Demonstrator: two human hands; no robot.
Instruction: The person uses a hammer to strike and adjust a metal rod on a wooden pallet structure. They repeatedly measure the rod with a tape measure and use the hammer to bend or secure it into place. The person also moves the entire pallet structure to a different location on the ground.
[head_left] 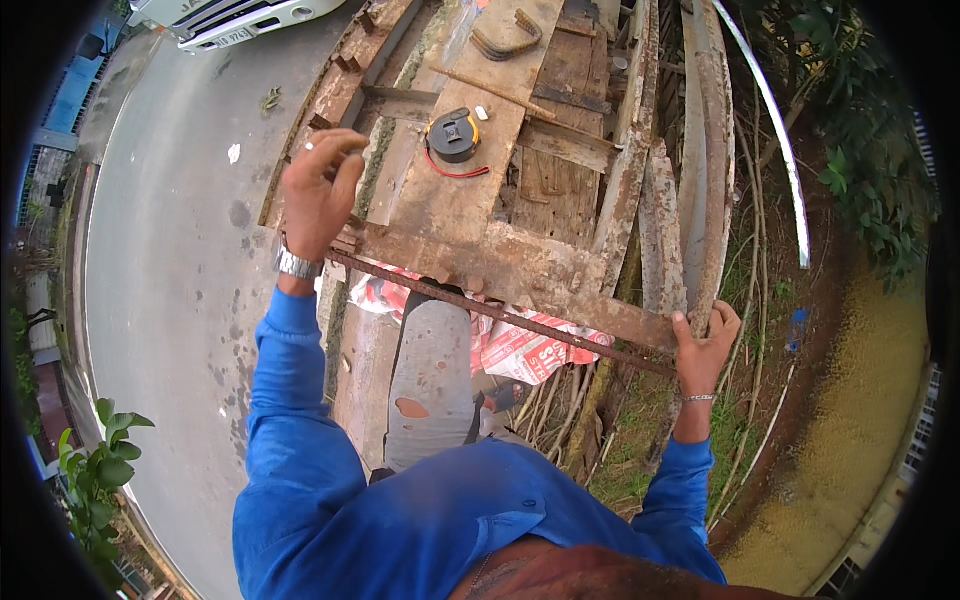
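Note:
My left hand (325,190) is raised over the left side of a rusty metal workbench, fingers loosely bent and apart from the thumb, with nothing visible in it. A long rusty steel rod (480,305) slants across the near edge of the bench, from below my left wrist to beside my right hand. At the right corner my right hand (708,345) curls round the near end of a rusty metal beam (712,150); the palm is hidden. A black and yellow tape measure (453,136) with a red strap lies on the wide rusty plate (450,200) between my hands.
Beyond the tape measure lie bent steel rods (507,40) and a small white piece (481,113). Red and white sacking (525,345) sits under the near edge by my leg. A paved road (170,270) with a white vehicle (240,20) runs left; branches and plants (850,130) stand right.

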